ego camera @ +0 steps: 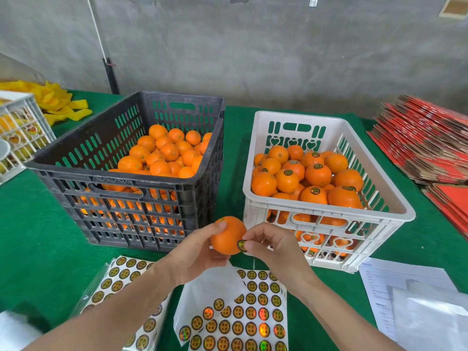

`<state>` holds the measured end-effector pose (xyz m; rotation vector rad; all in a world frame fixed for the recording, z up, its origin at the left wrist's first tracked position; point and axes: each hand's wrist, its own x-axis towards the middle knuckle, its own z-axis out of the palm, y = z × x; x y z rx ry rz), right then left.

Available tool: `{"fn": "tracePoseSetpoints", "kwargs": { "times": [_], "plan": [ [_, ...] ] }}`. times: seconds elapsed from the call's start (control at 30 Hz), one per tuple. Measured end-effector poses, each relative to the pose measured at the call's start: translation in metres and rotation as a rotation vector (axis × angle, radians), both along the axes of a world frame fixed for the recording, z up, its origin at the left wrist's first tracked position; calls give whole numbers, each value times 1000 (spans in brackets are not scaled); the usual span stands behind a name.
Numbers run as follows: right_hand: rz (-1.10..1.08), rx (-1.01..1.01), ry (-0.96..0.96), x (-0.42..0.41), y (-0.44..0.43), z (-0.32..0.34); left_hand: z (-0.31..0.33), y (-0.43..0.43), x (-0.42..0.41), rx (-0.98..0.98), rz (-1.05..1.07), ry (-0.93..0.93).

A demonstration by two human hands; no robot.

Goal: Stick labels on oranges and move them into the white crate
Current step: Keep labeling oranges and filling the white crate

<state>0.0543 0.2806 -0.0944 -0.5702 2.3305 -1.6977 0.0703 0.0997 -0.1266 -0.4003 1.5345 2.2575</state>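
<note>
Sticker sheets (243, 320) lie at six o'clock, within reach. We find the left hand (195, 252) gripping an orange (226, 235) to steady it. The right hand (273, 247) pinches a label (241, 245) onto it. The white crate (329, 213) waits at two o'clock.

Three crates stand on one green table (38, 236): one black crate (101, 174), one white crate (316, 206) right of it, and one pale crate (25, 117) cut off at its left. In front of the black crate, two hands, a left hand (200, 252) and a right hand (276, 247), meet on one orange (226, 236) bearing one label (241, 245). Two label sheets also lie in front of it, a packed sheet (121, 277) and a loose sheet (255, 307). Far right are two red cardboard piles (425, 140). The heaped oranges (162, 153) are too many to count.
</note>
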Motion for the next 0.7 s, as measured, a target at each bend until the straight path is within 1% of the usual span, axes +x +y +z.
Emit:
{"fn": "tracePoseSetpoints", "kwargs": {
  "times": [0.1,0.2,0.3,0.43,0.5,0.57,0.63,0.7],
  "plan": [
    [-7,-9,-11,0,-1,2,2,7,0,85,71,-98],
    [5,10,16,2,-4,4,6,14,0,85,91,-122],
    [-1,63,105,2,-7,4,10,18,1,58,74,-113],
    [-80,112,232,3,-7,1,14,21,3,49,61,-109],
    [-114,110,292,5,-6,-1,16,22,4,49,53,-86],
    [-149,65,341,8,-5,0,19,23,4,42,48,-40],
    [-169,3,357,11,-6,2,23,22,3,21,35,28],
    [-176,-53,378,14,-5,7,31,21,1,-43,-5,117]
  ]
}}
